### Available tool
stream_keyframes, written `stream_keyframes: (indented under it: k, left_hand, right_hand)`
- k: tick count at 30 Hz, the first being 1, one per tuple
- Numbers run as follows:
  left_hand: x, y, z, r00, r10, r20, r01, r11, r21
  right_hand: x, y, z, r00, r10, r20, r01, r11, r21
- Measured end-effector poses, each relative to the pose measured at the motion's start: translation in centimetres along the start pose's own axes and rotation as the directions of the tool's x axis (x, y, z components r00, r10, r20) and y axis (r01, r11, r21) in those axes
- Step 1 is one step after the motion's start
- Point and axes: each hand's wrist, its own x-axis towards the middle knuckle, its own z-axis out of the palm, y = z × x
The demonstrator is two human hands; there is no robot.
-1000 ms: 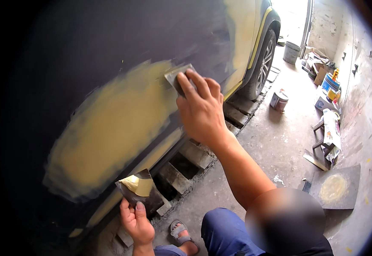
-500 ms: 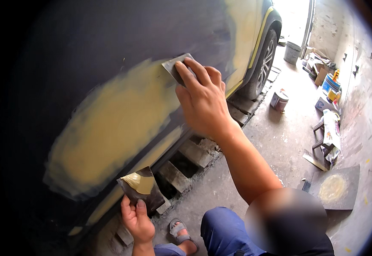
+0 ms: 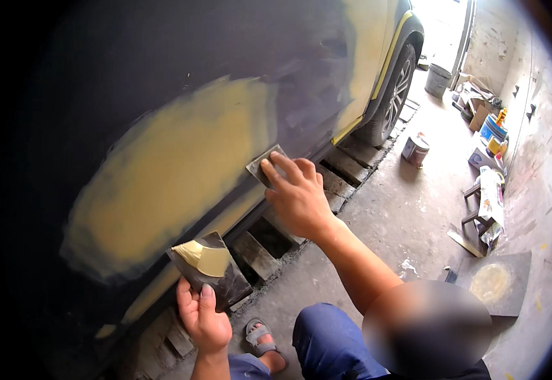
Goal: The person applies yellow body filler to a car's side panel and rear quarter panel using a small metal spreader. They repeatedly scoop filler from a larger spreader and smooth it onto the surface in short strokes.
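A large oval of yellowish body filler [image 3: 168, 171] covers part of the dark car panel [image 3: 257, 44]. With its fingers pressed on a flat putty spreader [image 3: 266, 164], my right hand [image 3: 301, 196] holds it against the panel at the oval's lower right edge. Lower down, my left hand [image 3: 205, 316] grips a dark square mixing plate [image 3: 228, 285] between thumb and fingers. A creamy lump of filler [image 3: 205, 258] lies on that plate, which is tilted beside the car's lower sill.
The car's wheel [image 3: 393, 95] stands beyond my right hand. Bricks [image 3: 257, 256] line the floor under the sill. A paint can [image 3: 416, 150], a grey bucket [image 3: 437, 80], a small stool [image 3: 488, 202] and a filler-smeared board [image 3: 494, 282] sit to the right by the wall.
My right hand has swept the spreader down along the panel, from the oval's upper right to its lower right edge. My left hand and the mixing plate have shifted slightly.
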Motion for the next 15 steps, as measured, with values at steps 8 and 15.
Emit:
stream_keyframes:
  k: [8,15]
  left_hand:
    - [-0.7,1.4,3.4,0.970,-0.243,-0.016,0.218,0.898,-0.382]
    - [-0.9,2.2,3.0,0.995,-0.094,0.042,0.103,0.930,-0.353]
  right_hand:
    - [-6.0,-3.6,-5.4,0.975,-0.221,0.000,0.124,0.548,0.827]
    - [-8.9,-1.6,-2.4,0.939,-0.327,0.105,0.205,0.779,0.593]
